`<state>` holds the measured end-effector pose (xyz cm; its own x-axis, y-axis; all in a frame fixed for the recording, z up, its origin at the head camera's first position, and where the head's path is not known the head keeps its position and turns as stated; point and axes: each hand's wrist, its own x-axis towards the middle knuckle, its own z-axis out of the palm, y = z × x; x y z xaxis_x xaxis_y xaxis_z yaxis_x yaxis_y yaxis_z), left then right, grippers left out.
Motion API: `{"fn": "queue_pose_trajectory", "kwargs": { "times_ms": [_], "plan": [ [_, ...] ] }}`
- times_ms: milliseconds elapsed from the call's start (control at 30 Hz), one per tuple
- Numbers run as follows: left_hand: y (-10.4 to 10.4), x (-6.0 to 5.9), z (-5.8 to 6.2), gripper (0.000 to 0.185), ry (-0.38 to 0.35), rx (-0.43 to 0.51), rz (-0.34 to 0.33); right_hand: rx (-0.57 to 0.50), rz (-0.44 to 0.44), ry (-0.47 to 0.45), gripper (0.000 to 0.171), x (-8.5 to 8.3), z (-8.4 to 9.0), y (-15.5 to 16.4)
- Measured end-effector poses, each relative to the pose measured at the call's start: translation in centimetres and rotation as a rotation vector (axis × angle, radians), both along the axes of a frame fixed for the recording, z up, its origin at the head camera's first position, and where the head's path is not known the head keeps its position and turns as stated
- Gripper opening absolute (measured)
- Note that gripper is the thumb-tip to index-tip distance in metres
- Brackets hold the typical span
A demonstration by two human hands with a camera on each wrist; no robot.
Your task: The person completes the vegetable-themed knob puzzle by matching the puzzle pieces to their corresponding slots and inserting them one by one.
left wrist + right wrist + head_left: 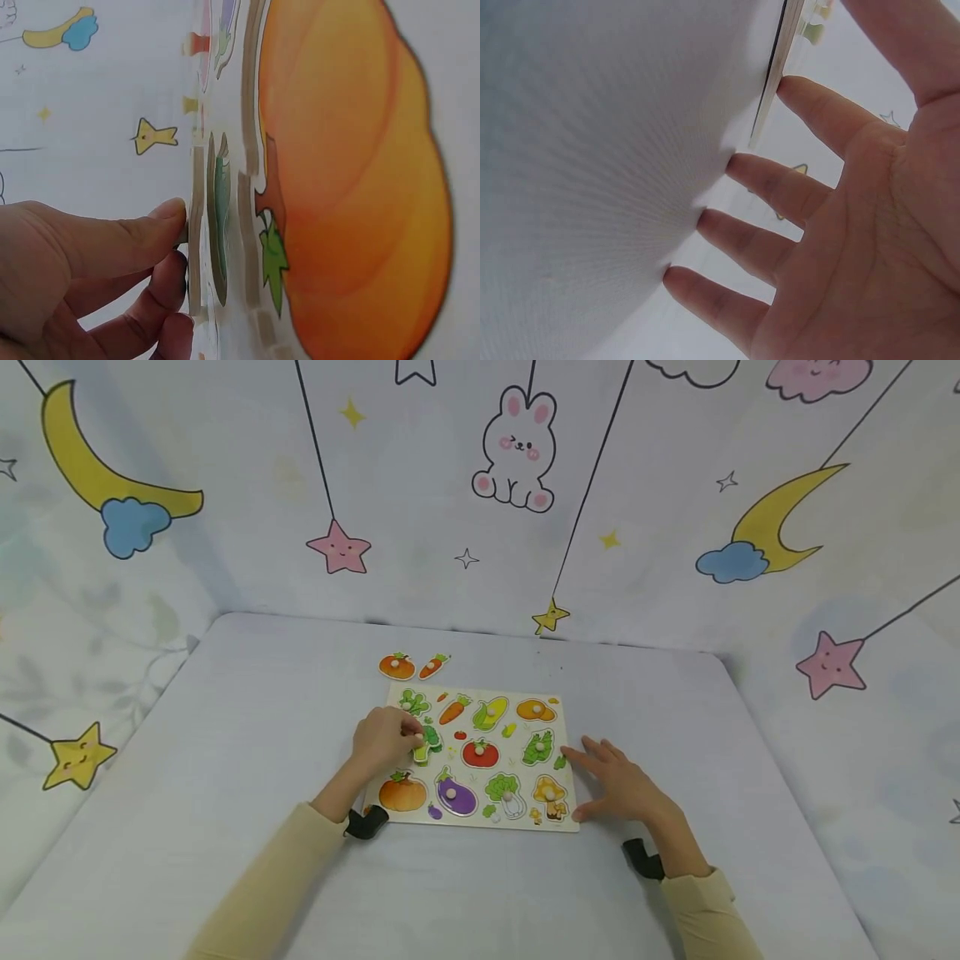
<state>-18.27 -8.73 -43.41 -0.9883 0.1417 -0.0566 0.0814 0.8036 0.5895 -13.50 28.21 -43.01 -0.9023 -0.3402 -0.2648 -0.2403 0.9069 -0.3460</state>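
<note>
A wooden vegetable peg puzzle board point(468, 818) lies flat on the white table. My left hand point(414, 737) pinches the knob of the green broccoli piece point(430, 745) at the board's left side. In the left wrist view, thumb and fingers of that hand point(178, 238) close at the edge of the green piece point(221, 217), beside the large orange pumpkin piece point(352, 187). My right hand point(600, 777) rests open on the table against the board's right edge. Its spread fingers point(780, 187) touch the cloth, the index tip meeting the board's edge point(776, 75).
Two loose pieces, an orange round one point(397, 667) and a small carrot point(432, 666), lie just beyond the board's far left corner. Printed fabric walls with moons, stars and a rabbit point(516, 450) close in the table on three sides.
</note>
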Motion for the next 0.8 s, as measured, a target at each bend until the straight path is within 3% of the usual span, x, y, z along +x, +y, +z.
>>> {"fn": "queue_pose_trajectory", "kwargs": {
  "times_ms": [400, 800],
  "plan": [
    [0.57, 0.02, -0.48, 0.011, -0.031, -0.046, -0.039, -0.004, -0.004, -0.005, 0.098, -0.02, 0.0, 0.01],
    [0.81, -0.13, -0.1, 0.009, -0.041, -0.121, -0.027, 0.009, 0.002, -0.006, 0.098, -0.09, 0.21, -0.05]
  ]
}}
